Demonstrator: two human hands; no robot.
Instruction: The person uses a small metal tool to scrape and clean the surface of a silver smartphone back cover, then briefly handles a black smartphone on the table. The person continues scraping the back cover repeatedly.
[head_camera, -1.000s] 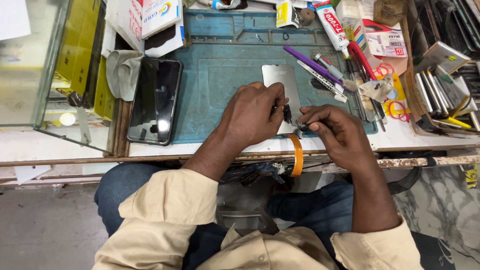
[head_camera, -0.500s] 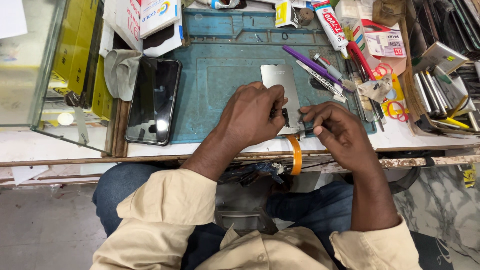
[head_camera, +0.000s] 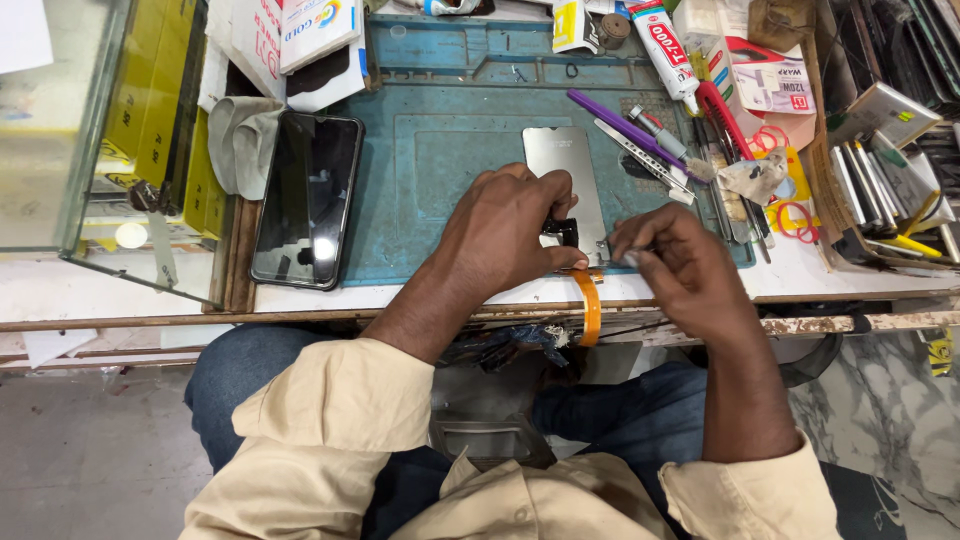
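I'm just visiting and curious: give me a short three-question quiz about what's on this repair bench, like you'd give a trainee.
1. True or false: the left hand rests on the grey metal panel lying on the teal work mat.
2. Which lies left of the mat? A) a dark phone, screen up B) a purple-handled tool C) a glue tube
3. Fill in: an ______ ribbon strip hangs over the bench's front edge between the hands.

Key
1. True; the right hand works at the panel's lower corner, pinching something too small to tell.
2. A: the dark phone. The purple-handled tool and glue tube lie to the right.
3. Orange: the orange ribbon strip.
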